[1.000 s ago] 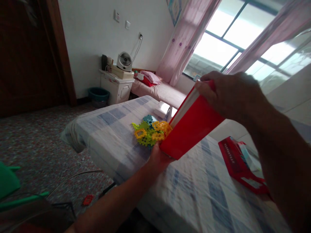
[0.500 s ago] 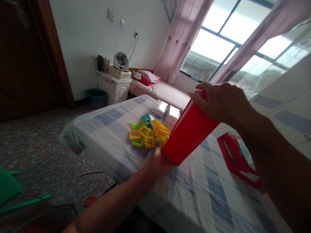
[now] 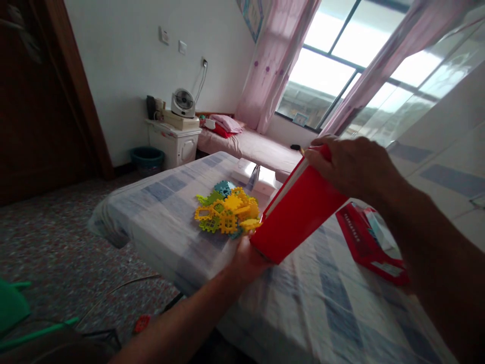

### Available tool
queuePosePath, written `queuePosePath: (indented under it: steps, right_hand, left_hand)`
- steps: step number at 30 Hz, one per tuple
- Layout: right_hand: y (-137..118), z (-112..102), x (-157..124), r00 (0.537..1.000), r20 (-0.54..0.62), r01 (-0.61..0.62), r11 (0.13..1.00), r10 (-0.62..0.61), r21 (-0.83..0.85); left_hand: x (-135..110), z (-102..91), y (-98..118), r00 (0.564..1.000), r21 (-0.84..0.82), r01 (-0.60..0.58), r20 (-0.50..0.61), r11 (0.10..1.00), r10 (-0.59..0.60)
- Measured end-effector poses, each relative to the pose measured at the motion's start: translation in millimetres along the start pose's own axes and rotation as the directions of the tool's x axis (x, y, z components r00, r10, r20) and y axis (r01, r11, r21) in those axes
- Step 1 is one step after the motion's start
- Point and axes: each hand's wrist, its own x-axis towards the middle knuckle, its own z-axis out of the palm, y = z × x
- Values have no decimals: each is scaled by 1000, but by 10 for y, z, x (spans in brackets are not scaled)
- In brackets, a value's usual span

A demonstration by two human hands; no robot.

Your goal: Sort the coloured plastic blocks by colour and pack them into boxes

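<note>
A red box (image 3: 299,212) tilts over the table, its lower end toward a heap of plastic building pieces (image 3: 227,210) in yellow, green and blue. My right hand (image 3: 352,162) is closed on the box's raised end, thumb on the near side. Down at the low end, my left hand (image 3: 252,255) grips the box from beneath, most of its fingers hidden behind it. A yellow piece (image 3: 250,224) lies right by the box's lower edge, close to the left fingertips.
A checked cloth covers the table (image 3: 170,222). Behind the heap are white boxes (image 3: 263,182); to the right lies a red and white package (image 3: 367,247). A green chair (image 3: 15,308) and a red piece (image 3: 141,323) are at lower left. The bed (image 3: 257,146) stands beyond.
More yellow pieces have come out of the box and settled on the heap. Both hands keep their places on the box. The view has shifted slightly.
</note>
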Motion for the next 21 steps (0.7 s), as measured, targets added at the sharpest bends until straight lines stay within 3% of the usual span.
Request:
queuePosePath:
  steps: [4, 8, 11, 14, 17, 21]
  right_hand:
    - [94, -35, -61, 996, -89, -28, 999, 26, -21]
    - [41, -123, -87, 977, -213, -29, 999, 19, -43]
    - [60, -24, -123, 985, -174, -23, 999, 18, -31]
    - [233, 165, -251, 992, -111, -58, 998, 58, 7]
    - [461, 274, -487, 978, -190, -74, 996, 83, 54]
    - [555, 176, -760, 946, -316, -38, 994, 70, 105]
  left_hand:
    - [16, 78, 35, 997, 77, -15, -79, 997, 21]
    - [62, 115, 116, 987, 52, -138, -79, 989, 142]
    - [70, 77, 51, 994, 34, -36, -103, 999, 39]
    - [55, 50, -63, 994, 49, 65, -93, 997, -60]
    - [36, 88, -120, 992, 86, 39, -120, 996, -28]
    - [29, 172, -136, 966, 120, -83, -234, 989, 109]
